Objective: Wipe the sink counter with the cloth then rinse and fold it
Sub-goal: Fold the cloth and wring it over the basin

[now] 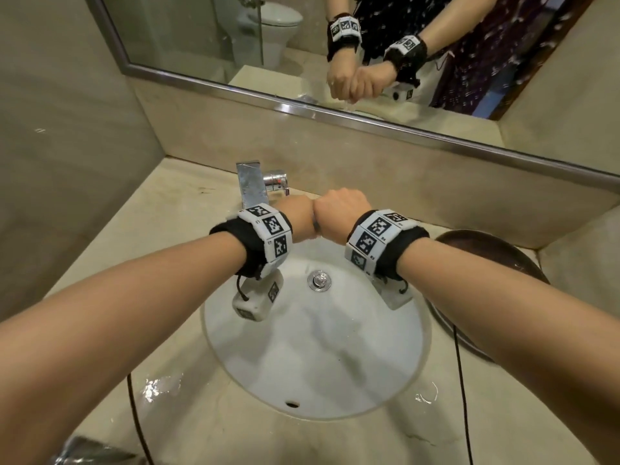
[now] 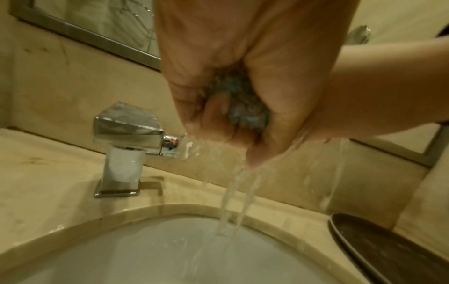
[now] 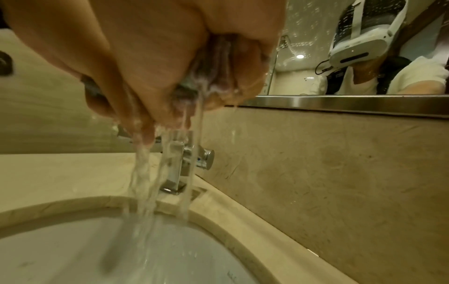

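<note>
Both hands are clenched side by side above the back of the white sink basin [image 1: 255, 370]. My left hand [image 1: 297, 218] and right hand [image 1: 340, 213] press together, squeezing a balled wet cloth. In the head view only a dark sliver of cloth [image 1: 316, 225] shows between the fists. The left wrist view shows the grey-blue cloth [image 2: 239, 100] bunched inside the curled fingers [image 2: 213, 115]. In the right wrist view the wet cloth [image 3: 213, 63] bulges from the fist, and water streams [image 3: 145, 173] run from it into the basin.
A chrome tap [image 1: 253, 182] stands behind the basin, just left of the hands. A dark round tray [image 1: 496, 260] lies on the counter [image 1: 100, 250] to the right. The mirror [image 1: 402, 45] rises behind the backsplash. Black cables hang from both wrists across the wet counter front.
</note>
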